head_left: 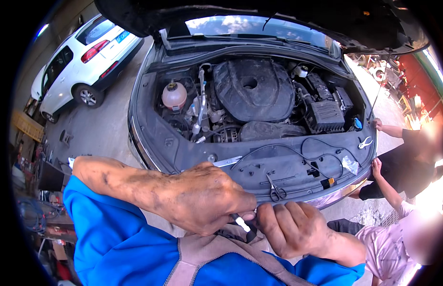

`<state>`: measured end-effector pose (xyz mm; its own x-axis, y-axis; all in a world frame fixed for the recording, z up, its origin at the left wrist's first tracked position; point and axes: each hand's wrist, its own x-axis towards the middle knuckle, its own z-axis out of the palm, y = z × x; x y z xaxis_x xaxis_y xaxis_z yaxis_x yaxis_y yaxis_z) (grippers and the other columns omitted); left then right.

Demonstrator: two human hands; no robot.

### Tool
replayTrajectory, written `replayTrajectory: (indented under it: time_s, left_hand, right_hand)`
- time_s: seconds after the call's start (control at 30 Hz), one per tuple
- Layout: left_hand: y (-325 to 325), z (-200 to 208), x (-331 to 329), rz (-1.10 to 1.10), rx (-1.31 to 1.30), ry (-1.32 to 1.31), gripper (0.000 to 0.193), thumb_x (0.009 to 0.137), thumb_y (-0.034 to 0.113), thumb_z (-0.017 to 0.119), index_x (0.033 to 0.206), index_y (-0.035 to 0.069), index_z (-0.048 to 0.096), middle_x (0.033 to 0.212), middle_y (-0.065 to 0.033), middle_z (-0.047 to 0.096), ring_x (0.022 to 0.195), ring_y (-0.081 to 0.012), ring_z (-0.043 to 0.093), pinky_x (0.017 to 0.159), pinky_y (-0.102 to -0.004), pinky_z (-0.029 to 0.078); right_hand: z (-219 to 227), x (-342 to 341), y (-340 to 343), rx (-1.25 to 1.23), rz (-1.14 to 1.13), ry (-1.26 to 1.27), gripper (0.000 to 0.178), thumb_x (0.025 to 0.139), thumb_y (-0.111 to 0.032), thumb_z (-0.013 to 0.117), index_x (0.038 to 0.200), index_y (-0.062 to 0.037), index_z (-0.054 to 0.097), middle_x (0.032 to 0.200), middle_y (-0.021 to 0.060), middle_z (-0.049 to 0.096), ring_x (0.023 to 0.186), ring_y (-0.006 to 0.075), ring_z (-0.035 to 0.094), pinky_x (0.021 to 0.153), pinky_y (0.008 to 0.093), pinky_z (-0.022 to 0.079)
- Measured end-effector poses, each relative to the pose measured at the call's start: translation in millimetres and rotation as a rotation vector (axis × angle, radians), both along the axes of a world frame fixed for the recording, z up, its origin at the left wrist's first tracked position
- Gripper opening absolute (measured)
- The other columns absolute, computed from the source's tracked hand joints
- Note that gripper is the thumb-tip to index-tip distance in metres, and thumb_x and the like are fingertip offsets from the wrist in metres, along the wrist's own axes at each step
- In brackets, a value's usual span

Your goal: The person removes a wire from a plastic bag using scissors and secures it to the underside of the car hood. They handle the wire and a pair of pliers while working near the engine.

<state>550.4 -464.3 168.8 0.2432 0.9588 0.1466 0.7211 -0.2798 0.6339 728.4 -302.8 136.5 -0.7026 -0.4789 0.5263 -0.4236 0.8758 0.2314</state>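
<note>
Left forearm enters from the left edge, mid-height, running right and slightly down toward lower centre; bare, grimy, blue sleeve bunched at the elbow; left hand [207, 200] sits just left of centre in the lower half, back of hand up, fingers curled under, thumb and fingertips pinched together at its right side; right forearm comes up from the lower right, short section visible above a blue cuff; right hand [290, 229] lower centre-right, knuckles up, fingers curled in a loose fist; both hands' fingertips meet, touching.
</note>
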Motion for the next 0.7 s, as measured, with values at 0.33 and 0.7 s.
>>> replayTrajectory:
  time_s: [0.33,0.7]
  left_hand:
    - [-32,-3,-44,-0.122,-0.415,-0.278,0.012,0.086,0.002,0.060,0.098,-0.002,0.061,0.078,-0.0168,0.065,0.074,-0.0345,0.065,0.063,-0.0428,0.049]
    - [53,-131,-16,0.411,-0.579,-0.338,0.027,0.095,0.027,0.064,0.102,0.001,0.070,0.062,-0.0068,0.064,0.055,-0.0141,0.065,0.051,-0.0299,0.051]
  right_hand:
    - [-19,48,36,-0.468,-0.212,-0.340,0.013,0.078,-0.001,0.066,0.089,0.0043,0.062,0.064,0.0051,0.053,0.048,0.0159,0.054,0.041,0.0288,0.045]
    - [-137,6,21,-1.834,-0.275,-0.643,0.028,0.090,-0.002,0.068,0.111,0.0011,0.051,0.074,0.0017,0.059,0.059,0.0040,0.053,0.049,0.0192,0.043]
